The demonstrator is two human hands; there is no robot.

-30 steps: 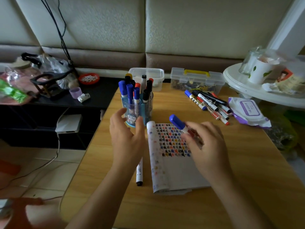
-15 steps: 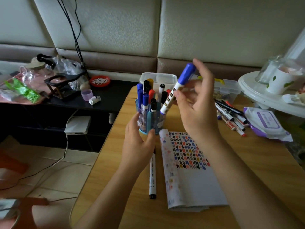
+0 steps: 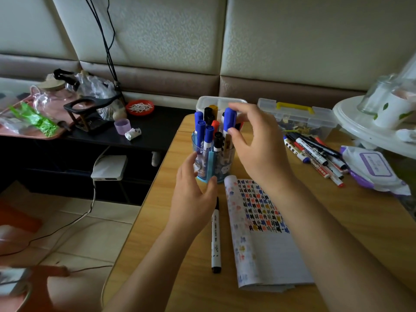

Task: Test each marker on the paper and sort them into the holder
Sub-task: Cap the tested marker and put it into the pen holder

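Observation:
A clear blue holder (image 3: 221, 168) stands on the wooden table (image 3: 351, 212), filled with several upright blue, black and red markers. My left hand (image 3: 193, 199) cups the holder's near side. My right hand (image 3: 254, 143) pinches a blue-capped marker (image 3: 229, 122), which stands upright with its lower end inside the holder. In front of the holder lies the folded paper (image 3: 263, 233), covered with rows of coloured test marks. A black-capped white marker (image 3: 215, 235) lies on the table left of the paper. A pile of loose markers (image 3: 315, 154) lies at the right.
A clear box (image 3: 221, 102) sits behind the holder, and a clear case with a yellow handle (image 3: 297, 118) lies to its right. A wipes packet (image 3: 373, 170) and a white round tray (image 3: 369, 131) with cups are at the far right. The table's edge runs along the left.
My right hand lifted the blue-capped marker off the paper, swung it up over the holder, then lowered it into the holder. My left hand moved in against the holder's side.

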